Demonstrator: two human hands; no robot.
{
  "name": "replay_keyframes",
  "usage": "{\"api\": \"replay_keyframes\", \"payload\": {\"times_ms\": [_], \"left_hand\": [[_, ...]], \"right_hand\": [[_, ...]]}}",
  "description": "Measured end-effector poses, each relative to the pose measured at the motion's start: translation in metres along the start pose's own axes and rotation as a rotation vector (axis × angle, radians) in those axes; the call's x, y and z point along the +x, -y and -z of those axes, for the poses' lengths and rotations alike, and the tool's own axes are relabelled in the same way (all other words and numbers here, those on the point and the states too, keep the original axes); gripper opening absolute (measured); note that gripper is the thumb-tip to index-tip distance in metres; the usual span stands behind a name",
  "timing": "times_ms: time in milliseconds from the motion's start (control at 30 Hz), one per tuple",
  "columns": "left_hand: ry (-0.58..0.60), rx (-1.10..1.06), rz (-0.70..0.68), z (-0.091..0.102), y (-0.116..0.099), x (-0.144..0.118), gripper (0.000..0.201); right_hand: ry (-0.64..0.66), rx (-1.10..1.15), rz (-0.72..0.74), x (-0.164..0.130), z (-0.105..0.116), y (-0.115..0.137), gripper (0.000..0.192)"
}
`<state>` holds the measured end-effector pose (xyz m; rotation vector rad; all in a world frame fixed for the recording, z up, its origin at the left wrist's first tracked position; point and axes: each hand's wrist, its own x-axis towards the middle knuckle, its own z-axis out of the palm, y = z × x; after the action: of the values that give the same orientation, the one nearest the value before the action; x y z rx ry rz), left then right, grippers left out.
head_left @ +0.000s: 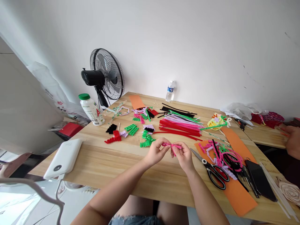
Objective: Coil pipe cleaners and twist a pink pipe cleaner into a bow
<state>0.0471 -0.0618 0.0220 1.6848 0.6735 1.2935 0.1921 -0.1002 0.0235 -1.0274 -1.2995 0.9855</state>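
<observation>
Above the wooden worktop [122,162], the left hand [156,153] and the right hand [184,155] each pinch one end of a pink pipe cleaner [172,146] in a tight grip, so it stays stretched between them, near the scissors [214,172].

White wall [211,47], wooden table [112,162] (black fan [106,75] behind).

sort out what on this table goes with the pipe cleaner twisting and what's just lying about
In use: pink pipe cleaner held by left hand and right hand; straight pipe cleaners; coiled pieces; scissors.

Lying about: fan, water bottle, power bank, phone.
</observation>
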Motion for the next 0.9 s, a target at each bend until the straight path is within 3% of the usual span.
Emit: {"api": "replay_keyframes", "payload": {"times_ms": [133, 333, 433, 600, 733, 900], "left_hand": [[-0.016, -0.043, 0.029, -0.004, 0.0, -0.002, 0.023], [0.155, -0.574, 0.428, -0.006, 0.001, -0.001, 0.033], [0.217, -0.687, 0.514, -0.005, 0.001, 0.001, 0.035], [0.055, -0.394, 0.303, -0.008, 0.003, -0.003, 0.033], [-0.075, -0.005, 0.023, -0.008, 0.007, -0.008, 0.022], [0.026, 0.188, -0.303, -0.004, 0.012, -0.008, 0.014]], "right_hand": [[0.053, 0.005, -0.025, 0.003, 0.0, -0.002, 0.017], [-0.005, -0.211, 0.182, -0.002, 0.004, 0.002, 0.013], [0.013, -0.151, 0.129, -0.002, 0.005, 0.003, 0.011], [0.059, 0.091, -0.11, 0.002, 0.004, 0.001, 0.017], [0.062, 0.284, -0.281, 0.003, 0.0, 0.001, 0.021], [0.21, 0.483, -0.462, 0.002, 0.001, 0.003, 0.029]]}}
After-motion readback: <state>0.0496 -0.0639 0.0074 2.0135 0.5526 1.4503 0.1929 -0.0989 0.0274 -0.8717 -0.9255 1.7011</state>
